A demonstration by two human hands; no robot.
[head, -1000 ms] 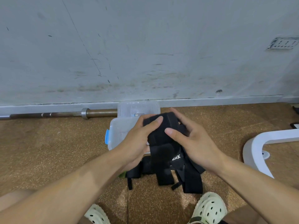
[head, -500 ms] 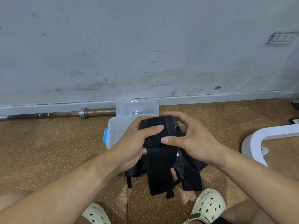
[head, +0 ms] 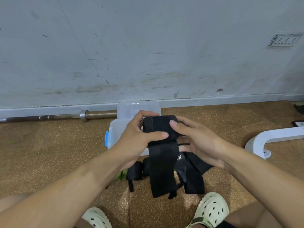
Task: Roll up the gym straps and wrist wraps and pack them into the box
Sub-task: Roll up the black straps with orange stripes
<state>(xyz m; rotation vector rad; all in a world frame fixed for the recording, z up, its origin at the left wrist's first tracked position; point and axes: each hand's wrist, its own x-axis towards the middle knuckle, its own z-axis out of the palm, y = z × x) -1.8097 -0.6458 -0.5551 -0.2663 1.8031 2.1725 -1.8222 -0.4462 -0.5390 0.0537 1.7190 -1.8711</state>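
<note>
Rolling a half-wound black wrap (head: 160, 127), we grasp it with left hand (head: 136, 139) and right hand (head: 195, 140); loose straps (head: 194, 175) at 6 o'clock and the box (head: 115, 130) at 12 await packing.

The speckled brown cork floor (head: 49, 153) is carrying everything here. A clear plastic box (head: 115, 134) with a blue latch is sitting on it by the wall, a barbell (head: 65, 116) is lying just beside it along the skirting, black straps (head: 194, 176) are heaped nearer, and a white frame foot (head: 263, 143) is resting off right.
</note>
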